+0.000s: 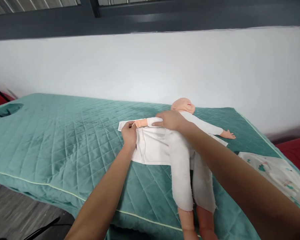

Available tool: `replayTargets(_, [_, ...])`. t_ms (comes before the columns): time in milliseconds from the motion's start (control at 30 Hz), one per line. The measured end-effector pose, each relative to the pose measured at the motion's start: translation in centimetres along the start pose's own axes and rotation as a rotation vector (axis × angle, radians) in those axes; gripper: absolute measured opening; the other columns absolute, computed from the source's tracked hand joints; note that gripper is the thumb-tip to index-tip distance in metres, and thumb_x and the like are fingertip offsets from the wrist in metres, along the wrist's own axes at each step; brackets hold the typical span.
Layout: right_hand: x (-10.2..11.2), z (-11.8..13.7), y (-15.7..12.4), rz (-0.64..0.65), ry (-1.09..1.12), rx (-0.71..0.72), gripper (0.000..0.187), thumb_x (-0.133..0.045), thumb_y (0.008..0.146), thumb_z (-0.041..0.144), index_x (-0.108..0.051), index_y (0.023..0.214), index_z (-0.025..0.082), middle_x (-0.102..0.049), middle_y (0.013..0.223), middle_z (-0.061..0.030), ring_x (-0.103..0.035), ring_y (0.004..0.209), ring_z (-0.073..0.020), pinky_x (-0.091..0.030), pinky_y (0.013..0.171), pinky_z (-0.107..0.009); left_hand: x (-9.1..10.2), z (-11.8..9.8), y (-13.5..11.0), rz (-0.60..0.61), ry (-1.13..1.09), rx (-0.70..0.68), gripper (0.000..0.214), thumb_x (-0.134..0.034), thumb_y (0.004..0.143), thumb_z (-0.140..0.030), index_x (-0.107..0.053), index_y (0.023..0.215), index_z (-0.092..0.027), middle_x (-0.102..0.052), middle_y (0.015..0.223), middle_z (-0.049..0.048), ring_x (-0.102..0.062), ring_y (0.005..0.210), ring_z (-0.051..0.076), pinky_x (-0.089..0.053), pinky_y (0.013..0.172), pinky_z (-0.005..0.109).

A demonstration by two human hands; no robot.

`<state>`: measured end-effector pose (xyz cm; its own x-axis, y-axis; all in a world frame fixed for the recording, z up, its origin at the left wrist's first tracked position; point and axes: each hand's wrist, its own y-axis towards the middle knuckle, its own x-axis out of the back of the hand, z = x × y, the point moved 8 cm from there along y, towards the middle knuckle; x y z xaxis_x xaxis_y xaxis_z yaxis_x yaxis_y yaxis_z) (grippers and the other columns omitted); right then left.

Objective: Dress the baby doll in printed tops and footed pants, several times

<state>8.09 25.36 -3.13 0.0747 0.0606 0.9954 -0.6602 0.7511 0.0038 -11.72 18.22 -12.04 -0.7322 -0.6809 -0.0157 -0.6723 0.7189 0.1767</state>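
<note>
A baby doll [181, 186] lies on its back with its head toward the wall, its body and limbs covered in white fabric. Spread open beneath it is a white baby garment [152, 146], reaching out to the left. My left hand [129, 134] pinches the garment's sleeve beside the doll's small hand [140, 123]. Wrapped round the doll's upper arm near the shoulder is my right hand [171, 120]; my forearm crosses over its torso and hides part of it. The doll's other arm [213, 129] stretches out to the right.
The bed has a green quilted cover [65, 143] and a face hole [7, 110] at its left end. A printed white cloth [275, 173] lies at the right. Behind stands a white wall [115, 66]. Red chairs [296, 153] show at both sides.
</note>
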Motion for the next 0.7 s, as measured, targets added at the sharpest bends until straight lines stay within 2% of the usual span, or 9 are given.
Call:
replayTargets(167, [-0.1, 0.3, -0.4, 0.008, -0.042, -0.024, 0.049, -0.050, 0.096, 0.064, -0.070, 0.112, 0.023, -0.073, 0.109, -0.0114, -0.066, 0.099, -0.0310, -0.042, 0.081, -0.038, 0.2, 0.5, 0.0, -0.013, -0.069, 0.019, 0.013, -0.067, 0.079, -0.031, -0.067, 0.083, -0.018, -0.070, 0.082, 0.0020, -0.065, 0.076, 0.016, -0.051, 0.074, 0.027])
replayTargets(300, [-0.7, 1.1, -0.2, 0.008, -0.124, -0.035, 0.048, -0.048, 0.098, 0.059, -0.070, 0.115, 0.020, -0.072, 0.109, -0.0155, -0.066, 0.102, -0.0356, -0.043, 0.086, -0.044, 0.0, -0.9, -0.6, -0.011, 0.049, -0.083, 0.014, -0.065, 0.084, -0.033, -0.067, 0.086, -0.019, -0.069, 0.080, 0.0009, -0.064, 0.076, 0.017, -0.050, 0.075, 0.028])
replayTargets(500, [-1.6, 1.7, 0.5, -0.016, -0.126, -0.061, 0.051, -0.048, 0.098, 0.058, -0.067, 0.122, 0.017, -0.072, 0.116, -0.0194, -0.066, 0.105, -0.0381, -0.045, 0.092, -0.048, -2.4, -3.3, -2.4, 0.223, 0.277, -0.334, 0.019, -0.057, 0.093, -0.037, -0.066, 0.088, -0.020, -0.070, 0.086, 0.0027, -0.064, 0.082, 0.017, -0.048, 0.078, 0.028])
replayTargets(533, [-1.5, 1.7, 0.5, -0.022, -0.115, -0.059, 0.050, -0.049, 0.099, 0.056, -0.067, 0.123, 0.016, -0.072, 0.118, -0.0194, -0.066, 0.107, -0.0380, -0.045, 0.093, -0.049, -2.3, -3.5, -2.5, 0.209, 0.284, -0.360, 0.022, -0.054, 0.095, -0.038, -0.065, 0.091, -0.020, -0.070, 0.088, 0.0036, -0.064, 0.084, 0.017, -0.048, 0.078, 0.028])
replayTargets(600, [-0.7, 1.3, 0.2, -0.060, -0.062, -0.067, 0.045, -0.050, 0.099, 0.050, -0.066, 0.125, 0.017, -0.070, 0.124, -0.0187, -0.064, 0.113, -0.0373, -0.046, 0.095, -0.048, -1.4, -3.4, -2.3, 0.107, 0.316, -0.364, 0.025, -0.050, 0.098, -0.040, -0.064, 0.100, -0.019, -0.069, 0.096, 0.0059, -0.064, 0.089, 0.019, -0.048, 0.080, 0.029])
replayTargets(700, [1.5, -1.4, -1.8, -0.191, 0.148, -0.171, 0.040, -0.049, 0.099, 0.043, -0.066, 0.126, 0.020, -0.070, 0.130, -0.0134, -0.064, 0.119, -0.0337, -0.048, 0.096, -0.044, -0.3, -2.5, -1.7, -0.017, 0.496, -0.288, 0.026, -0.049, 0.097, -0.039, -0.062, 0.107, -0.018, -0.069, 0.102, 0.0104, -0.065, 0.097, 0.023, -0.048, 0.088, 0.035])
